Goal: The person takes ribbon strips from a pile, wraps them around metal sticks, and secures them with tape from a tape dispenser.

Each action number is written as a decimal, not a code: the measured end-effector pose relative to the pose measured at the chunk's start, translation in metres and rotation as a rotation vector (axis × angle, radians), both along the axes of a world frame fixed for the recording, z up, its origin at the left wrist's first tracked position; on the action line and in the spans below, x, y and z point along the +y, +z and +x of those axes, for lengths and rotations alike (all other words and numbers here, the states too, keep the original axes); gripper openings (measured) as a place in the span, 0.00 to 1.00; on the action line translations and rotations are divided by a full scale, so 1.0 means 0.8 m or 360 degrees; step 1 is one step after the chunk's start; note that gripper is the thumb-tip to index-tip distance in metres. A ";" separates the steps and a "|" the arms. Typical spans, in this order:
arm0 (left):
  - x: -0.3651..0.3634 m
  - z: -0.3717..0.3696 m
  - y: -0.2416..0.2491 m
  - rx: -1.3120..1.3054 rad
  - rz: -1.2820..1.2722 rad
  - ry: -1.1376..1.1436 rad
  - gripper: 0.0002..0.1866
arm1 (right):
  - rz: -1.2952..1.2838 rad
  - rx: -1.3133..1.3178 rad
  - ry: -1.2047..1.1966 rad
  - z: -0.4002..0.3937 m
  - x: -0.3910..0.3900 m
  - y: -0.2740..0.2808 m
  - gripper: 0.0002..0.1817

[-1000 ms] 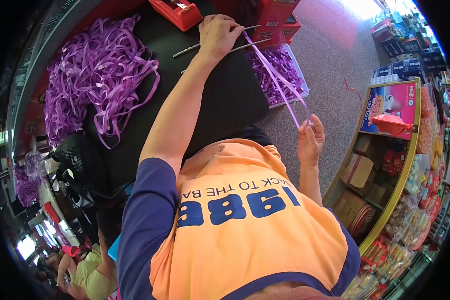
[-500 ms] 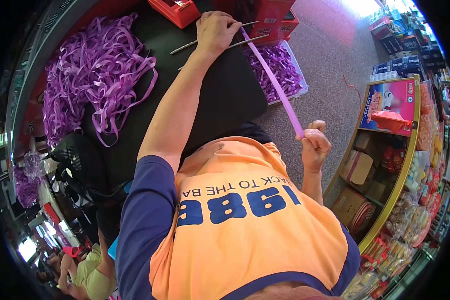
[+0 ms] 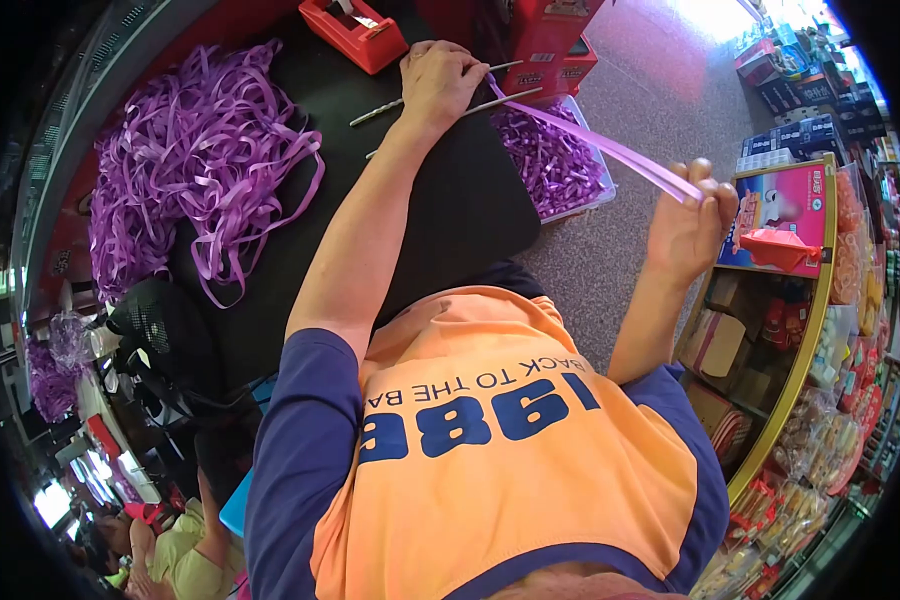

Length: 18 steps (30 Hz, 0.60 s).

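The left hand (image 3: 440,80) lay knuckles-up on the black table (image 3: 450,210) at about twelve o'clock in the view, its fingers curled down over two thin metal rods (image 3: 510,97) and pressing one end of a purple ribbon (image 3: 600,145) against them. From there the ribbon ran taut toward three o'clock, off the table edge and above the floor, to the right hand (image 3: 688,225), which was raised with the palm facing the body. That hand pinched the ribbon's far end between thumb and fingertips, the remaining fingers loosely bent. Under the stretched ribbon, just beside the table edge at one o'clock, stood a clear tray (image 3: 580,205) filled with purple ribbon pieces. A large loose heap of purple ribbon (image 3: 190,150) covered the table at ten o'clock, well apart from both hands. A red tape dispenser (image 3: 355,30) sat near the left hand at eleven o'clock. A shelf of packaged goods (image 3: 800,300) stood at three to four o'clock, behind the right hand
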<state>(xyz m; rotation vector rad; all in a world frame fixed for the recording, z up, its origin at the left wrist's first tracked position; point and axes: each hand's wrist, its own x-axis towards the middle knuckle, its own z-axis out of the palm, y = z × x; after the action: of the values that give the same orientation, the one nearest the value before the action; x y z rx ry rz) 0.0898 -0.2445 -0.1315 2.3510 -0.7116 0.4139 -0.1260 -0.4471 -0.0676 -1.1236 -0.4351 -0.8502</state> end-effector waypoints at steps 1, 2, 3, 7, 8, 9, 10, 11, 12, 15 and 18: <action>0.000 0.001 -0.001 0.0009 -0.0017 -0.0020 0.12 | 0.0177 0.0068 0.0000 -0.007 0.002 -0.004 0.09; 0.000 0.001 0.000 0.0011 -0.0025 -0.0010 0.12 | 0.0353 0.0142 0.0001 -0.016 0.002 -0.011 0.10; -0.001 0.000 0.002 0.0027 -0.0008 -0.0001 0.12 | 0.0382 0.0171 0.0047 -0.027 -0.003 -0.022 0.11; 0.000 0.002 -0.001 0.0054 0.0005 -0.0016 0.13 | 0.0536 0.0493 -0.0135 -0.090 0.004 -0.080 0.11; -0.001 0.001 -0.001 0.0058 0.0002 -0.0024 0.13 | 0.0623 0.0603 -0.0171 -0.098 0.011 -0.087 0.10; 0.000 0.001 -0.001 0.0047 0.0008 -0.0012 0.13 | 0.0709 0.0710 -0.0205 -0.105 0.017 -0.094 0.10; 0.000 0.000 0.000 0.0034 0.0014 0.0003 0.13 | 0.0708 0.0708 -0.0209 -0.111 0.020 -0.104 0.10; 0.000 0.002 -0.001 0.0031 0.0012 0.0002 0.13 | 0.0751 0.0749 -0.0202 -0.115 0.023 -0.111 0.10; -0.001 0.002 -0.001 0.0035 0.0016 0.0009 0.13 | 0.0794 0.0793 -0.0193 -0.119 0.025 -0.116 0.09; 0.000 0.001 -0.001 0.0043 0.0029 0.0010 0.13 | 0.0911 0.0858 -0.0124 -0.125 0.038 -0.133 0.08; 0.000 0.003 -0.001 0.0028 0.0042 0.0000 0.13 | 0.0966 0.0995 -0.0079 -0.130 0.046 -0.157 0.07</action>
<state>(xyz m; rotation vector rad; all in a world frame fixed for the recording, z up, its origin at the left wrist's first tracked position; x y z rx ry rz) 0.0921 -0.2447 -0.1320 2.3766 -0.7127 0.3860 -0.2302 -0.4105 -0.1928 -0.7706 0.3567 -0.5689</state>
